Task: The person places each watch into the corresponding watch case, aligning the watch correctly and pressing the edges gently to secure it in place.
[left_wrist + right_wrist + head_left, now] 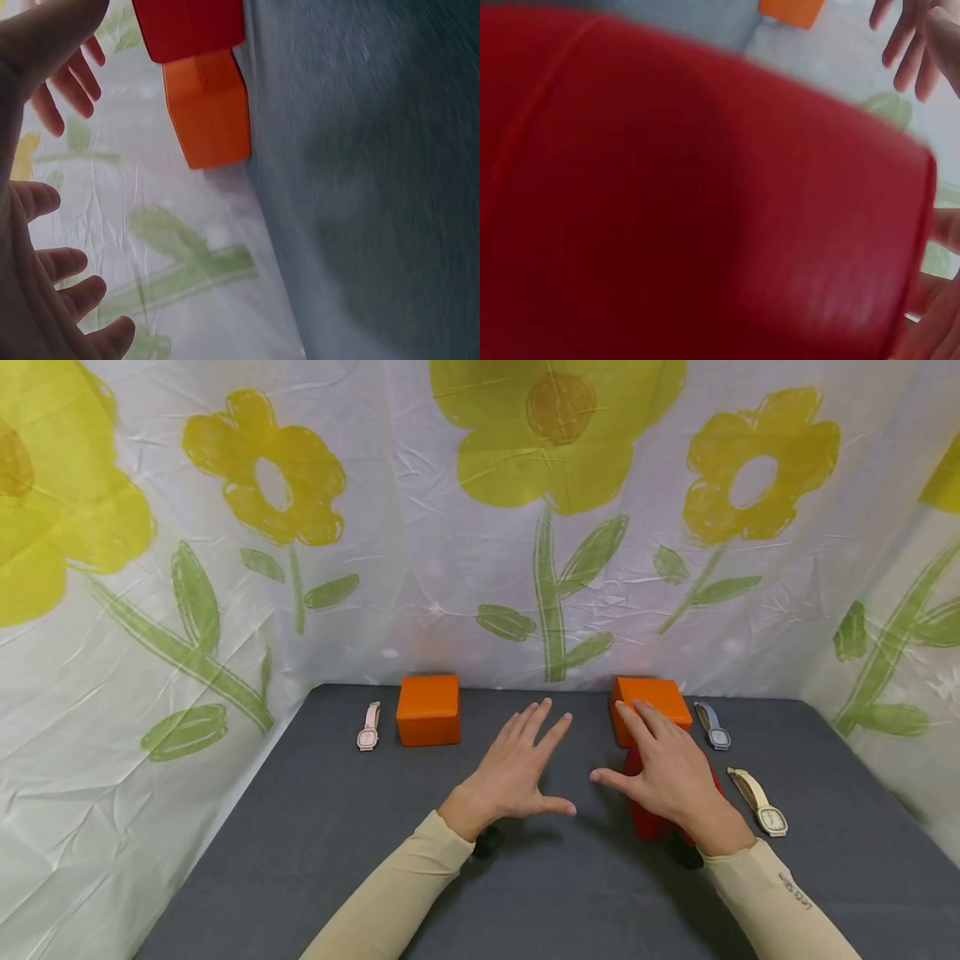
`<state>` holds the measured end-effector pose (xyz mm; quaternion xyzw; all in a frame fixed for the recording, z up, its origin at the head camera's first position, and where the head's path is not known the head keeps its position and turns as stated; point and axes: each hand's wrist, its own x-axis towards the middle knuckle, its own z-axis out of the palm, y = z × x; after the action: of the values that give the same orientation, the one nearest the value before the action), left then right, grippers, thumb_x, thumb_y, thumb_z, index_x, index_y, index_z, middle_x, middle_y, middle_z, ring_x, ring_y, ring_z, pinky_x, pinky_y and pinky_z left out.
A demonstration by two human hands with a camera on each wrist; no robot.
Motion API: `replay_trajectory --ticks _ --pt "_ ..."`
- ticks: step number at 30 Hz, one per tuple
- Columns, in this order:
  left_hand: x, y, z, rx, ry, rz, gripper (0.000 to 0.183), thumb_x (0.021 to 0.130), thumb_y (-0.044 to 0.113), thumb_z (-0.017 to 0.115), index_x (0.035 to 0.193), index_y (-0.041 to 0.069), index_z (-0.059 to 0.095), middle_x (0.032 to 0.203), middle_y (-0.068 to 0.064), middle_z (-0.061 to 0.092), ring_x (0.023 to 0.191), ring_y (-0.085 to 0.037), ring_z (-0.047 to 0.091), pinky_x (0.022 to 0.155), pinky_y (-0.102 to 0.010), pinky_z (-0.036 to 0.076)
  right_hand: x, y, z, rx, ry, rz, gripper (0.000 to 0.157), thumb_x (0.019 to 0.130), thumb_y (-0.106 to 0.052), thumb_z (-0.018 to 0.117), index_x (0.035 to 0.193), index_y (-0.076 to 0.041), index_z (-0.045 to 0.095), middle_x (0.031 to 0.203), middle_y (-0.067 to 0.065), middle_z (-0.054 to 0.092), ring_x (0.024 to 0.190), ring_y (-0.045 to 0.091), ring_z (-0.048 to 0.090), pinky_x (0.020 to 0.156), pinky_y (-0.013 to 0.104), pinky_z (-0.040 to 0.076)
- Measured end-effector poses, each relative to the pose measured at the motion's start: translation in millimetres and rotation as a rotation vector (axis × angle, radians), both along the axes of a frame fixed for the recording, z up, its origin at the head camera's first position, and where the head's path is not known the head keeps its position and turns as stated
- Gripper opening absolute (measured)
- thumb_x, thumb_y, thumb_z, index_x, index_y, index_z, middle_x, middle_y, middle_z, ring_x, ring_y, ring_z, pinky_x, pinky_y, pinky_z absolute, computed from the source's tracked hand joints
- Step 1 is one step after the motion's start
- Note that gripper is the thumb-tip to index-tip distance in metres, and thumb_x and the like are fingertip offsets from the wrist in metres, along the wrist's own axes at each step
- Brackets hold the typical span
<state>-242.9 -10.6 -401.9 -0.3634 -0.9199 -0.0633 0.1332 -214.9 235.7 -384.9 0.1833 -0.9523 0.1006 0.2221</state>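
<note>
My left hand hovers over the dark table with its fingers spread and holds nothing. To its right, my right hand is held above a red box, fingers apart and thumb out to the side. The hand hides much of that box, and no grip on it shows. In the right wrist view the red box fills most of the picture. Just behind it stands an orange box, partly behind the right fingertips. A gold watch lies to the right of the right hand.
Another orange box stands at the back left, with a pink watch beside it. A grey-blue watch lies right of the other orange box. A white flowered curtain hangs behind the table.
</note>
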Motion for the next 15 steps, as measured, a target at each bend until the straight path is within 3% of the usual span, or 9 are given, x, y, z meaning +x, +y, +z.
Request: replay_trajectory --ticks 6,15 --pt "6.3 18 -5.9 0.007 -0.036 -0.043 0.12 0.066 0.082 0.058 0.155 0.02 0.006 0.159 -0.012 0.001 0.143 -0.031 0.016 0.113 -0.042 0.024 8.3 15 -1.4 0.015 -0.011 -0.021 0.102 0.071 -0.07 0.067 0.147 -0.01 0.036 0.141 0.024 0.04 0.118 0.047 0.046 0.093 0.063 0.039" --pt "17.0 48 -16.7 0.082 -0.179 -0.088 0.115 0.068 0.076 0.062 0.155 0.022 0.008 0.159 -0.008 0.005 0.139 -0.029 0.027 0.101 -0.04 0.043 27.7 45 -7.9 0.012 -0.048 -0.062 0.103 0.07 -0.07 0.068 0.148 -0.011 0.035 0.141 0.021 0.041 0.116 0.046 0.047 0.088 0.064 0.04"
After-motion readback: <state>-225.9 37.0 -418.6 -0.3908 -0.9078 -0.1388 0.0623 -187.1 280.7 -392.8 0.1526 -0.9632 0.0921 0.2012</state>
